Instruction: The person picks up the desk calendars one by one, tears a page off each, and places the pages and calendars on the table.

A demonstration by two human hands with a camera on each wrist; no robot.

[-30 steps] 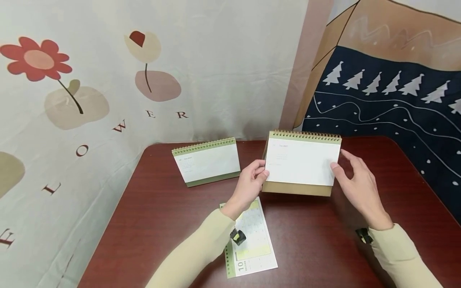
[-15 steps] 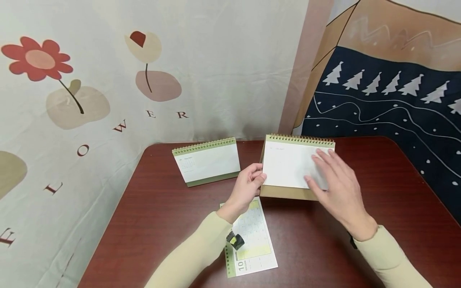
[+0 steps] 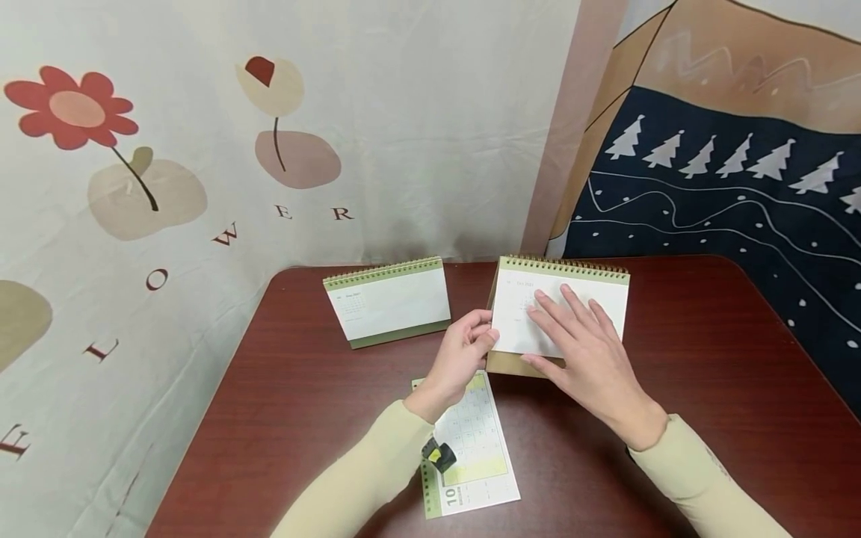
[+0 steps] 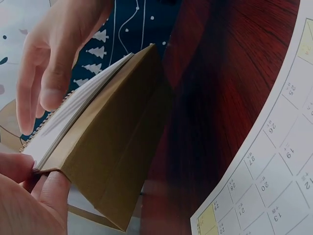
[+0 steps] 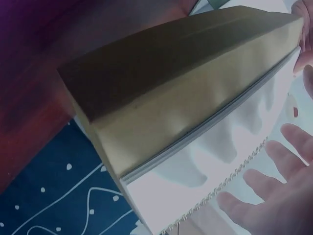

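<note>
Calendars (image 3: 400, 302): 2 | page (image 3: 474, 433): 1 | left grip (image 3: 460, 351): pinching tan calendar (image 3: 511, 329) | right grip (image 3: 592, 355): outspread

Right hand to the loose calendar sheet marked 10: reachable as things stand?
Probably yes. The right hand, at the tan-based desk calendar, grips nothing, and the right edge of the loose calendar sheet lies uncovered; the left forearm covers part of its left side.

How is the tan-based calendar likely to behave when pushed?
The tan-based calendar would probably hold its shape, since its base looks like crisp-edged board. Its white pages would likely bend or flip, being thin sheets hung from a wire coil. It might swing under a push, as only the left hand appears to grip it.
</note>
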